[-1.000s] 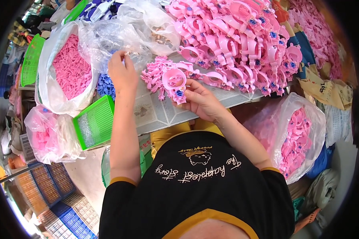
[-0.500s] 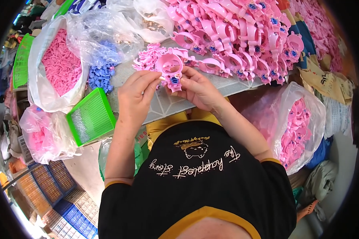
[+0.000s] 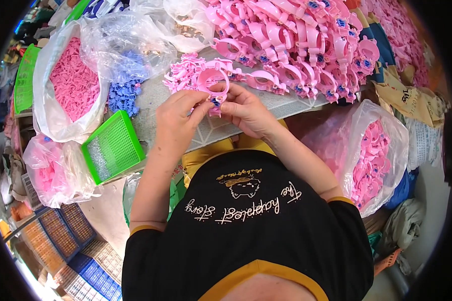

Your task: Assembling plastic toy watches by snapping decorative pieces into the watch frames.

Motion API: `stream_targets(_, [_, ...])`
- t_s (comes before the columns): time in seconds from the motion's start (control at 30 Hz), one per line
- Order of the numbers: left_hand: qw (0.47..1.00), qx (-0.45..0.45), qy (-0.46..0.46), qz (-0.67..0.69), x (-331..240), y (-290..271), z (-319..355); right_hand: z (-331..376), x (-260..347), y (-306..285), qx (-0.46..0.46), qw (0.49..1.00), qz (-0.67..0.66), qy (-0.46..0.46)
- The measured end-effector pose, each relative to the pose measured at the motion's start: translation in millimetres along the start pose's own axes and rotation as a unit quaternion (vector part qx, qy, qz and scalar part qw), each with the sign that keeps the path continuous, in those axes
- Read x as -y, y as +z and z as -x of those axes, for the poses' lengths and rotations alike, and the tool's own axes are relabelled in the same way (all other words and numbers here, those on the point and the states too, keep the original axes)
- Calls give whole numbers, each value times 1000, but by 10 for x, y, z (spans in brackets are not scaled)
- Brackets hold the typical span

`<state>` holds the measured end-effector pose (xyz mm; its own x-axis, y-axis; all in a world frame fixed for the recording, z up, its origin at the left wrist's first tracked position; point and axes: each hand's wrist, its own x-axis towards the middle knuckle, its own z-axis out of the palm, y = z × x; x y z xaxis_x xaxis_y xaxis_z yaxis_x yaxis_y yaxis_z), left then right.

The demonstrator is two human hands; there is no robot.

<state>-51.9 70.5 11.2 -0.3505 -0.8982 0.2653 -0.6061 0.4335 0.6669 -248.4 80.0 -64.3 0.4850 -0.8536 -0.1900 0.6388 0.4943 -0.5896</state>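
Over the near edge of the table I hold a pink plastic part with a round open ring (image 3: 228, 86) and a small dark-blue piece below the ring. My right hand (image 3: 248, 111) is closed on its lower right side, thumb beside the blue piece. From the left, my left hand (image 3: 177, 120) pinches at the same part, its fingertips close to the blue piece; anything small between them is hidden. Just behind, a little pile of slim pink plastic pieces (image 3: 186, 69) lies on the grey table (image 3: 158, 123).
A large heap of pink ringed parts (image 3: 286, 40) covers the back right. Leftward are blue pieces (image 3: 125, 95), a white sack of pink pieces (image 3: 74, 88) and a green basket (image 3: 119, 145) with tiny clear bits. A clear bag of pink parts (image 3: 369, 165) stands at right.
My left fingertips have moved right and down against the part near its blue piece. The small pale thing they held before is no longer visible.
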Motion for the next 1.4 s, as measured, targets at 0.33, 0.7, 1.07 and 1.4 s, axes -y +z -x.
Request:
stream_targets(0.33, [999, -31, -2, 24, 38, 33, 9, -16, -5, -5, -1, 1000, -21, -4])
stream_targets(0.7, [999, -6, 14, -47, 21, 20, 124, -19, -38, 32, -1, 1000, -4, 3])
stream_targets(1.07, [938, -97, -28, -332, 645, -770, 406, 136, -30, 163, -86, 980, 180, 7])
stream_targets(1.4, [892, 10, -96, -441, 1135, -782, 323, 183, 167, 294, -92, 972, 218, -6])
